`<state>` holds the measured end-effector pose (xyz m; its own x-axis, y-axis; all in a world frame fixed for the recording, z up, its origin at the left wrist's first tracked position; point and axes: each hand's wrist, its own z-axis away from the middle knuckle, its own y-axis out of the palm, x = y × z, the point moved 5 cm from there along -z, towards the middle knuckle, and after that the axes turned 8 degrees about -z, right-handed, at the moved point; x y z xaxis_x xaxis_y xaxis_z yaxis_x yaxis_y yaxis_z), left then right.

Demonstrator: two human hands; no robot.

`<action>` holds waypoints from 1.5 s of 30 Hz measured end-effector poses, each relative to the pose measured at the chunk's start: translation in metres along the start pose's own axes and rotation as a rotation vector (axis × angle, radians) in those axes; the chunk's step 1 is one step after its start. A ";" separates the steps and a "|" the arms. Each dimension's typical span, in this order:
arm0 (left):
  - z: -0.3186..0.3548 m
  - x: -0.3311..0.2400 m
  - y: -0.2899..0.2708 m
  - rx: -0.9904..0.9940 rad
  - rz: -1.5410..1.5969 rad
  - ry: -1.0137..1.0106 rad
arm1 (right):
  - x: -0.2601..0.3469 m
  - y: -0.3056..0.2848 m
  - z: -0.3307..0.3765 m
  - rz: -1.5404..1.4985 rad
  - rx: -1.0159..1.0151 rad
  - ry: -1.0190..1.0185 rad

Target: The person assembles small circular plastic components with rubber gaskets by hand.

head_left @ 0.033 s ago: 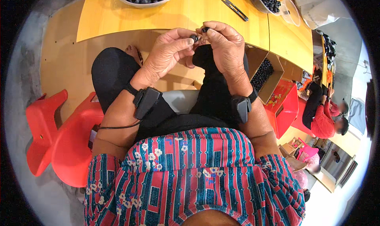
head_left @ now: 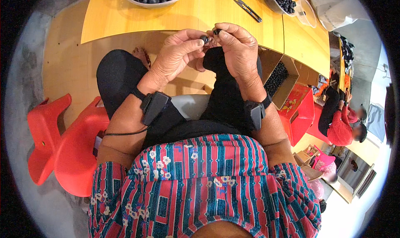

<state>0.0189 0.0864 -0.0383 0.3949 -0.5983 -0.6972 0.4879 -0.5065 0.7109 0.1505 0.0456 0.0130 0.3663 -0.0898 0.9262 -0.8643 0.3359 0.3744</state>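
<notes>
Just in front of the table's near edge, both hands are raised close together. My left hand (head_left: 181, 52) pinches a small round black piece (head_left: 204, 39) with a hole in it between thumb and fingertips. Between thumb and forefinger, my right hand (head_left: 238, 46) grips another small black piece (head_left: 216, 31), partly covered by the fingers. The two pieces are a short gap apart. On the table, a white bowl (head_left: 161, 3) full of similar black ring-shaped pieces stands beyond my left hand. Black thread snips (head_left: 247, 10) lie beyond my right hand.
A second bowl of black pieces (head_left: 283, 1) and a clear plastic cup (head_left: 306, 12) stand on the yellow table (head_left: 112, 21). Below it sits a cardboard box (head_left: 291, 77) holding more. Red chairs (head_left: 79, 163) are at left; a co-worker in red (head_left: 339, 127) sits at right.
</notes>
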 end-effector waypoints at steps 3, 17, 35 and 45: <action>0.000 -0.002 -0.001 -0.053 0.003 0.022 | 0.001 0.000 0.002 -0.065 0.017 0.026; -0.003 0.005 -0.005 -0.031 0.170 -0.009 | -0.004 0.007 0.004 0.088 0.089 0.054; -0.004 0.007 -0.003 -0.044 0.162 0.003 | -0.007 0.002 0.003 0.082 0.049 0.022; -0.003 0.006 -0.004 -0.057 0.131 0.015 | -0.004 0.006 0.002 0.121 0.061 -0.014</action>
<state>0.0223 0.0865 -0.0457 0.4690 -0.6476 -0.6006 0.4751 -0.3883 0.7897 0.1426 0.0461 0.0115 0.2531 -0.0656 0.9652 -0.9214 0.2879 0.2611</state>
